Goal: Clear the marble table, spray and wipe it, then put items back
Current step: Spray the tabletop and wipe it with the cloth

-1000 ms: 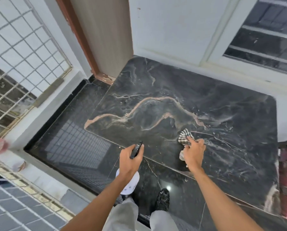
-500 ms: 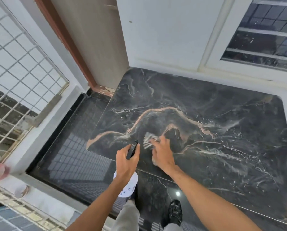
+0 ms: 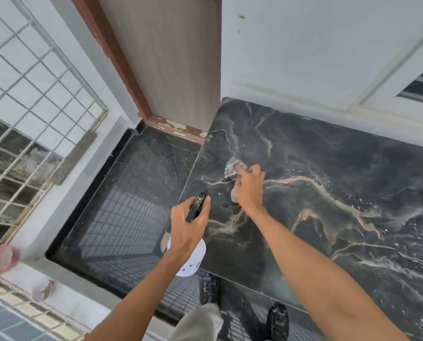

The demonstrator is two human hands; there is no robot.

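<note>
We judge this to be the wiping part of the job. Our right hand (image 3: 248,190) presses a checked cloth (image 3: 232,168) onto the marble surface (image 3: 328,153), near its left edge and toward the far corner by the door (image 3: 171,57). The fingers (image 3: 253,172) are bent over the bunched cloth and grip it against the stone, though blur hides the cloth's exact outline. Our left hand (image 3: 188,227) hangs just off the surface's left edge, above the floor (image 3: 131,193). Its fingers are wrapped round the neck of the spray bottle (image 3: 193,259), whose black trigger head points away from us.

To wipe well, we should flatten the palm so that more cloth meets the stone. Long overlapping strokes from the wall side toward the near edge will likely serve better than scrubbing one patch. Pale wet streaks (image 3: 390,217) show on the right part of the surface, well apart from the cloth, so that side probably needs a pass too. The corner against the wall and the rim are easy to miss, so we should run the cloth along both. The bottle is best held upright and off the stone, so that it neither drips nor knocks the edge. If the cloth gets soaked, turning it to a dry face should stop fresh smears.
</note>
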